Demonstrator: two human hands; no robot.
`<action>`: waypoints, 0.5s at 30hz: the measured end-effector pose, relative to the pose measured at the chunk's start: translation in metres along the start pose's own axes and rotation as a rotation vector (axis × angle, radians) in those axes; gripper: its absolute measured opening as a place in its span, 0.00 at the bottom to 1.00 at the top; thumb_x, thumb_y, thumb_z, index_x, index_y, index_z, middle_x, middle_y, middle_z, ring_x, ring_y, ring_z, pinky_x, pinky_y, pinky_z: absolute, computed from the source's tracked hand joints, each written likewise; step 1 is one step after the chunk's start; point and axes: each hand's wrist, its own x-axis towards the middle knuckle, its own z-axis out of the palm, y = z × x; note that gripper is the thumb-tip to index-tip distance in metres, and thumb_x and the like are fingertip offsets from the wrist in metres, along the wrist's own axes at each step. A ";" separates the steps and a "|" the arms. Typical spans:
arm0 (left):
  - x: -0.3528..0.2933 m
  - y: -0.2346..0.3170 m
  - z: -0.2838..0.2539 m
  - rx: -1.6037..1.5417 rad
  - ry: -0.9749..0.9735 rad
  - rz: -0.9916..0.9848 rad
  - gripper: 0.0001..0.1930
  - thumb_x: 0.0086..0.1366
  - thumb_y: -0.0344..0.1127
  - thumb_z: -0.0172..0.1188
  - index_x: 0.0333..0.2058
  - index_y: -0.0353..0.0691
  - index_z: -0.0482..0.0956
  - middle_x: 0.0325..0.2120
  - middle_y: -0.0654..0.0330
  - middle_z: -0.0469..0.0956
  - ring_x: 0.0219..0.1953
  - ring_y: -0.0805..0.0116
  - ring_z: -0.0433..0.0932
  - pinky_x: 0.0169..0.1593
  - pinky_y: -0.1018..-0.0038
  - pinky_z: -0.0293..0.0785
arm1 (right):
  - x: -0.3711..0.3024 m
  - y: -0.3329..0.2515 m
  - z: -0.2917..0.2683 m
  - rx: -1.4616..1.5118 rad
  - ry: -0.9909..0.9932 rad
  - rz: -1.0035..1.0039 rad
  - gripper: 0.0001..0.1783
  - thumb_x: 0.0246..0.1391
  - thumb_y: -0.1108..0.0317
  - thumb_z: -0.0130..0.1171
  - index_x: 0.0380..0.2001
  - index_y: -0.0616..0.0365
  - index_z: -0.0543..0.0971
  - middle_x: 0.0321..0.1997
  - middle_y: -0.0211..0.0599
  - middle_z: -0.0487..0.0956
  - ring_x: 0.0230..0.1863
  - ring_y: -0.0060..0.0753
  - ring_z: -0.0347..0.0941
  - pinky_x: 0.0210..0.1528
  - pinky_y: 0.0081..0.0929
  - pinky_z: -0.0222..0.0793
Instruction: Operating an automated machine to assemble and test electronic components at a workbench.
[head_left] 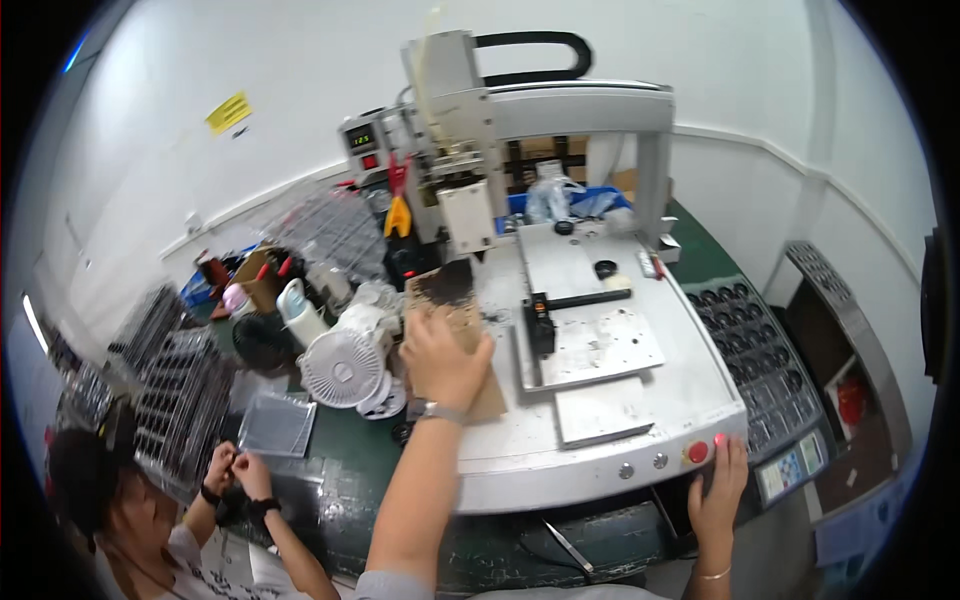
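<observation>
My left hand [440, 355] lies over a brown piece of cardboard [485, 395] smeared with black at its far end. Its fingers are spread on the board, beside the white bed [490, 465] of a gantry machine. At the front right corner of that bed is my right hand [718, 495], fingers stretched out. One fingertip touches or covers a lit red button [721, 440], right of a larger red knob [697, 452]. On the bed, a black clamp-like part [540, 325] sits by a metal plate [620, 345] with dark specks.
A white fan [342, 368] and a spray bottle [300, 312] stand left of the machine. Trays of round black parts [740, 335] lie at the right. Tweezers [568, 547] rest at the front. A co-worker [130, 510] sits at the lower left, hands together near clear trays [277, 422].
</observation>
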 end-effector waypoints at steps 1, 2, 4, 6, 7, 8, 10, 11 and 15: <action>-0.001 -0.007 0.001 0.004 -0.032 0.001 0.32 0.49 0.49 0.68 0.50 0.38 0.72 0.53 0.45 0.65 0.57 0.44 0.63 0.60 0.53 0.59 | 0.006 0.001 0.002 0.012 0.023 -0.034 0.36 0.45 0.76 0.55 0.62 0.65 0.66 0.65 0.58 0.63 0.67 0.62 0.57 0.68 0.52 0.50; -0.004 -0.009 0.007 0.035 -0.138 0.009 0.33 0.49 0.49 0.68 0.51 0.37 0.71 0.54 0.44 0.65 0.57 0.43 0.64 0.60 0.53 0.61 | 0.016 -0.004 0.000 0.036 0.055 -0.030 0.31 0.43 0.77 0.55 0.56 0.64 0.71 0.60 0.57 0.68 0.63 0.61 0.61 0.65 0.53 0.53; -0.011 -0.010 0.006 0.135 -0.358 0.031 0.36 0.49 0.50 0.67 0.54 0.36 0.69 0.56 0.41 0.64 0.58 0.41 0.64 0.60 0.52 0.62 | 0.026 0.002 0.000 0.038 0.085 -0.073 0.25 0.41 0.77 0.55 0.48 0.61 0.78 0.57 0.55 0.69 0.62 0.60 0.61 0.65 0.53 0.54; -0.018 -0.012 0.010 0.236 -0.474 0.075 0.38 0.51 0.51 0.66 0.57 0.36 0.68 0.58 0.40 0.63 0.59 0.40 0.63 0.60 0.50 0.63 | 0.041 0.004 -0.011 -0.056 0.090 -0.177 0.20 0.39 0.77 0.57 0.40 0.56 0.82 0.58 0.53 0.70 0.64 0.60 0.60 0.66 0.55 0.53; -0.020 -0.012 0.013 0.271 -0.472 0.101 0.37 0.52 0.51 0.65 0.57 0.35 0.67 0.58 0.40 0.63 0.59 0.39 0.63 0.60 0.50 0.64 | 0.048 0.007 -0.022 -0.072 0.103 -0.161 0.20 0.39 0.77 0.57 0.40 0.56 0.82 0.58 0.53 0.70 0.64 0.60 0.60 0.66 0.55 0.53; -0.018 -0.006 0.010 0.256 -0.488 0.118 0.36 0.54 0.51 0.64 0.57 0.35 0.67 0.58 0.40 0.63 0.59 0.39 0.63 0.59 0.48 0.64 | 0.053 0.009 -0.035 -0.053 0.077 -0.213 0.19 0.39 0.76 0.57 0.39 0.55 0.82 0.58 0.53 0.70 0.64 0.60 0.60 0.65 0.56 0.52; -0.020 0.000 0.012 0.316 -0.453 0.124 0.36 0.55 0.52 0.63 0.57 0.35 0.68 0.58 0.39 0.64 0.59 0.40 0.64 0.59 0.48 0.64 | 0.073 0.017 -0.054 -0.020 0.069 -0.241 0.16 0.39 0.73 0.59 0.37 0.55 0.82 0.57 0.51 0.71 0.63 0.59 0.62 0.64 0.54 0.55; -0.020 0.007 0.011 0.300 -0.486 0.097 0.35 0.56 0.49 0.63 0.57 0.35 0.67 0.58 0.41 0.63 0.60 0.42 0.63 0.60 0.50 0.62 | 0.084 0.032 -0.047 0.012 0.134 -0.186 0.14 0.40 0.72 0.59 0.34 0.53 0.83 0.55 0.51 0.72 0.61 0.58 0.63 0.63 0.52 0.56; -0.021 0.000 0.017 0.273 -0.412 0.134 0.34 0.56 0.49 0.63 0.56 0.34 0.68 0.57 0.40 0.64 0.60 0.41 0.63 0.60 0.50 0.61 | 0.158 0.093 -0.005 0.035 -0.202 -0.001 0.14 0.44 0.68 0.59 0.37 0.53 0.84 0.43 0.46 0.80 0.48 0.50 0.76 0.51 0.48 0.69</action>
